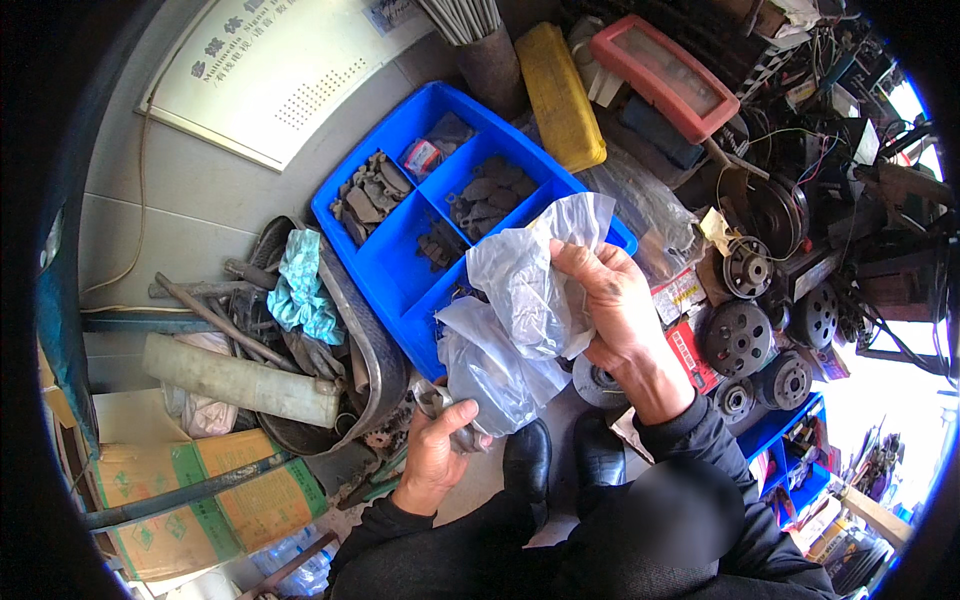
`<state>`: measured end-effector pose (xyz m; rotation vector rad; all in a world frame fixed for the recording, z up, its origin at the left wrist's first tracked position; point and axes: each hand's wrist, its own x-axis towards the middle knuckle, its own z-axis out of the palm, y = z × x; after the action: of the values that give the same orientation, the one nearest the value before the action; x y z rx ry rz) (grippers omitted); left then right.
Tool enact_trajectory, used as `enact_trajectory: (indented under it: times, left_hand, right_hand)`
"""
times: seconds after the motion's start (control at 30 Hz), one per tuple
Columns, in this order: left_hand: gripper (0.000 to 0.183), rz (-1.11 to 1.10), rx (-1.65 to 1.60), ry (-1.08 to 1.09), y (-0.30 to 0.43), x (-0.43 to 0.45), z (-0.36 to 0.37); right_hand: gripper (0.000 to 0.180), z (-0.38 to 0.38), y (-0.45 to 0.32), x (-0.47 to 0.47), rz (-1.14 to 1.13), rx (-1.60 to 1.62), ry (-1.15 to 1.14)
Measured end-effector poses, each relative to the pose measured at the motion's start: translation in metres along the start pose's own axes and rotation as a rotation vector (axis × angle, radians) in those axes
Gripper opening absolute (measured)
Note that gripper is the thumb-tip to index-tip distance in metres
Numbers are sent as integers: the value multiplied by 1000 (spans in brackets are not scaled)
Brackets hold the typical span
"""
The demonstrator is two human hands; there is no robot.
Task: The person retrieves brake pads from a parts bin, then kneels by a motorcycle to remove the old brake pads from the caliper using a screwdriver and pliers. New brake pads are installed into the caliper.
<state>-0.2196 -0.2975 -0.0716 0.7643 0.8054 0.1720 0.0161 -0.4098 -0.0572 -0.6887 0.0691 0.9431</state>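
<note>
My right hand (pixel 611 300) pinches a clear plastic bag (pixel 529 300) with greyish contents that the film blurs. Just below it, a second clear plastic bag (pixel 495 379) overlaps the first and reaches down to my left hand (pixel 439 454). My left thumb and fingers close around a small grey-brown item (pixel 450 420), too covered to name exactly. Beyond the bags lies a blue divided plastic tray (pixel 382 281). Its compartments hold used brake pads (pixel 371 191), darker brake pads (pixel 491 195), a small group of pads (pixel 440 244) and a bagged part with a red label (pixel 422 157).
Left of the tray stands a black tub (pixel 367 375) with scrap and a turquoise cloth (pixel 304 289). Cardboard (pixel 217 495) lies nearer. A yellow case (pixel 559 97) and a red-framed case (pixel 667 75) sit behind; round metal clutch parts (pixel 739 337) crowd the right.
</note>
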Motion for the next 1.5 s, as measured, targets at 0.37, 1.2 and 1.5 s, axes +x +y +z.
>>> enact_trajectory:
  times: [0.37, 1.2, 1.5]
  left_hand:
    - [53, 17, 12, 12, -2, 3, 4]
    - [35, 44, -45, 75, 10, 3, 18]
    - [40, 131, -5, 63, 11, 6, 12]
  right_hand:
    - [19, -15, -7, 7, 46, 175, -27]
    - [35, -54, 3, 2, 171, 73, 140]
    - [43, -65, 9, 2, 189, 164, 49]
